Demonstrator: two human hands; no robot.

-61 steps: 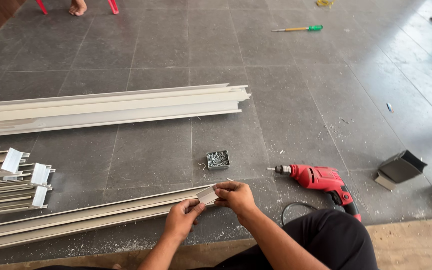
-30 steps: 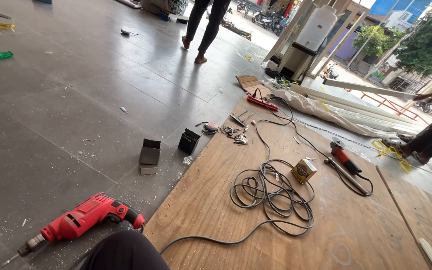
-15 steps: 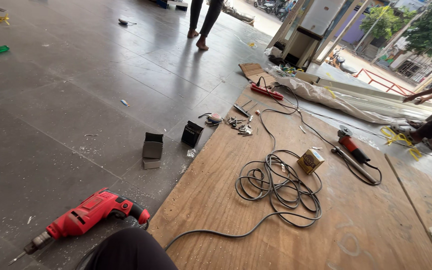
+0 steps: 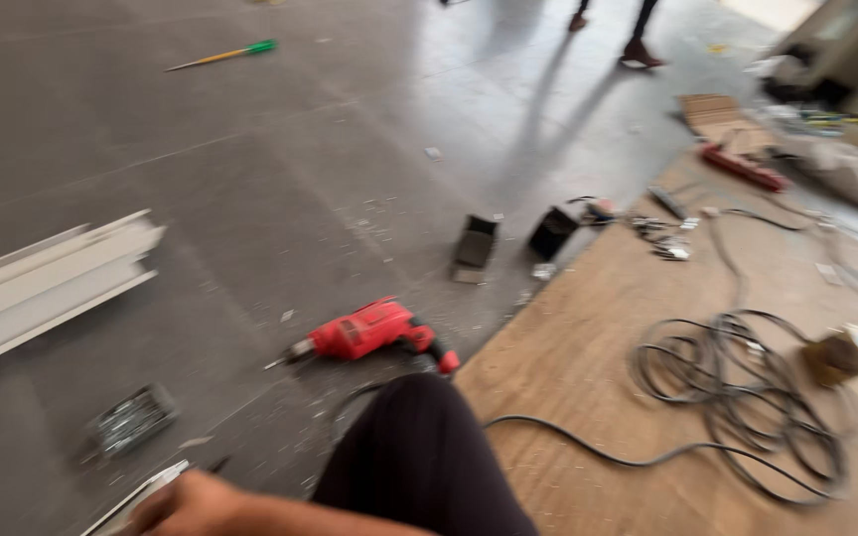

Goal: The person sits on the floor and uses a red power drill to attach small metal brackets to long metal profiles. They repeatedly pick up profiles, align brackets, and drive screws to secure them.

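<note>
The view is swinging back left from the cable (image 4: 737,397) to the drill (image 4: 369,331) and screws (image 4: 131,419), where one blurred hand (image 4: 191,504), grip unreadable, is touching the strip (image 4: 141,493) at bottom left, which wants steadying flat.

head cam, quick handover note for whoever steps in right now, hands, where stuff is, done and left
Hands: one hand shows at the bottom edge, blurred, at the end of a pale metal strip; which hand and its grip cannot be told. The other is out of view.
Things: red drill lies untouched on the grey floor, small tray of screws left of the knee, stacked pale profiles far left, coiled cable on the plywood.
Done: unclear.
Left: drill and screws not picked up.
</note>
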